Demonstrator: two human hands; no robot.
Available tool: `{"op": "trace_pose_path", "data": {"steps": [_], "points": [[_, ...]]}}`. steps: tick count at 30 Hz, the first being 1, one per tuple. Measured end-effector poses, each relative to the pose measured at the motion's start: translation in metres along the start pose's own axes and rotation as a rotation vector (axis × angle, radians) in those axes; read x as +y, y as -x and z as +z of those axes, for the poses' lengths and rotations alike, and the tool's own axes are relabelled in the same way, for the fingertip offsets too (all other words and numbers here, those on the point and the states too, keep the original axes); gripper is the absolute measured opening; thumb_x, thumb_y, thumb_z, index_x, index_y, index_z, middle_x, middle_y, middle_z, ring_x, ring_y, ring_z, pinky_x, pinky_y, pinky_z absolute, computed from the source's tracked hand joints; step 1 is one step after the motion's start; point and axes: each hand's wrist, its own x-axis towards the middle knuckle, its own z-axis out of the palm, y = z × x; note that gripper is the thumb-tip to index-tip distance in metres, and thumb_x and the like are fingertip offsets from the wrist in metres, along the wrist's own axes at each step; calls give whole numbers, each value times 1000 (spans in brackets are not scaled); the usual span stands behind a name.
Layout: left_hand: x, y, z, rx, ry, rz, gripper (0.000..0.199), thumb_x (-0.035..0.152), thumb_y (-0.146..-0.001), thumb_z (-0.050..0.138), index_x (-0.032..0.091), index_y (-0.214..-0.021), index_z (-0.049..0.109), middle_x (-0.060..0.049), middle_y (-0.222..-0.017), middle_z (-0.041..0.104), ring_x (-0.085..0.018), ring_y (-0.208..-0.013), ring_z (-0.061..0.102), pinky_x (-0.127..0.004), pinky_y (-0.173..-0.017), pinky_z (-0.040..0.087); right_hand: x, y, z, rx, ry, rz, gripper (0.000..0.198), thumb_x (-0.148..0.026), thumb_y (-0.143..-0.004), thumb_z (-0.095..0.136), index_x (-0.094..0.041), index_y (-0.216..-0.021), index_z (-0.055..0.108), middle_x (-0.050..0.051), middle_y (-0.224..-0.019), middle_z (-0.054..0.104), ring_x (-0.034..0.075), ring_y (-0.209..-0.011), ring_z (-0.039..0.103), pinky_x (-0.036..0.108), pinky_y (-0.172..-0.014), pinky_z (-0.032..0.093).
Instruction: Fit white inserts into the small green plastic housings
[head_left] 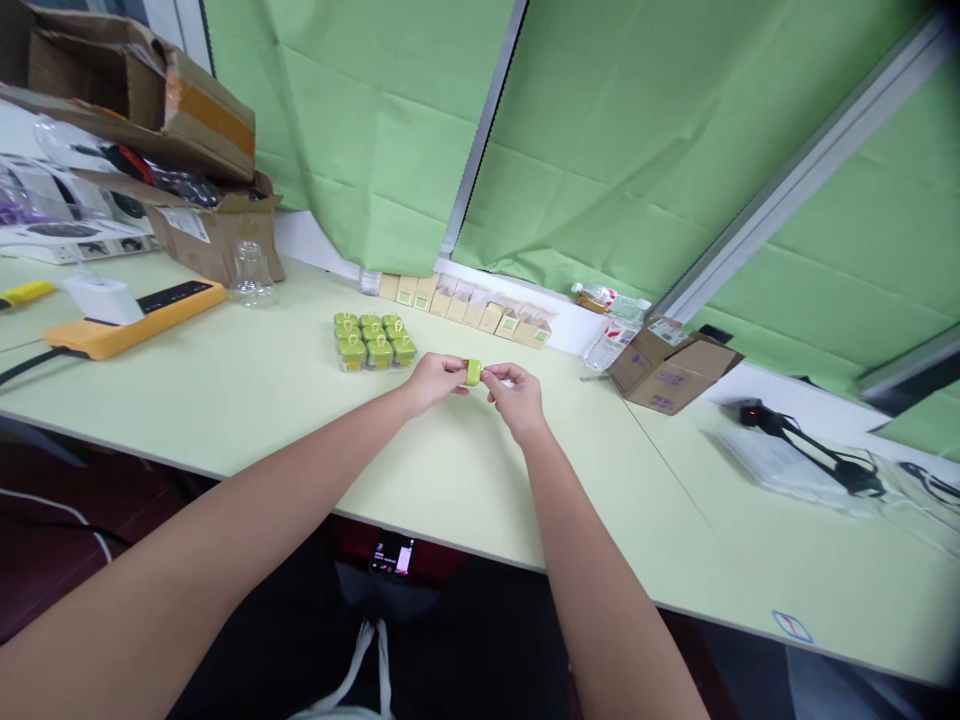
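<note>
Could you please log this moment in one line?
left hand: holding small green piece; right hand: at its edge; nearby: green-lidded containers on table

Dressed in black cloth (487, 640), with a white drawstring (384, 665) hanging in two thin strands beside a sliver of pale fabric (341, 713); bare at left hand (435, 380), right hand (519, 398) and both forearms (330, 440).

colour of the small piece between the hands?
The small piece is yellow-green; shows best in the head view.

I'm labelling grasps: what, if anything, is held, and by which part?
The left hand grips a small green piece by its left side; the right hand is at its right edge, pinching unclear.
</note>
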Motion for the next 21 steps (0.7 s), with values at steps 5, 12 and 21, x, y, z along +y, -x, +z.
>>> {"op": "trace_pose_path", "data": {"steps": [5,12,21], "points": [[2,3,-1,-45,29,25,32,40,-55,86,14,-72,76,-8,-103,71,-19,-92,65,-41,-85,60,-1,2,1,2,-7,16,24,-41,-71,73,-19,-80,70,1,-71,63,9,-52,51,22,-44,36],[1,3,0,-35,93,-15,41,41,-50,89,12,-75,76,-6,-88,73,-20,-89,66,-44,-92,58,-4,4,2,-19,-123,139,31,-43,-64,78,-19,-82,72,-1,-68,59,9,-53,49,21,-42,31],[5,0,1,-9,58,-21,28,33,-61,83,10,-70,69,-5,-81,69,-16,-82,67,-41,-93,57,-5,2,1,-100,-254,210,41,-52,-66,79,-21,-93,74,3,-91,68,6,-55,49,19,-41,32]]}}
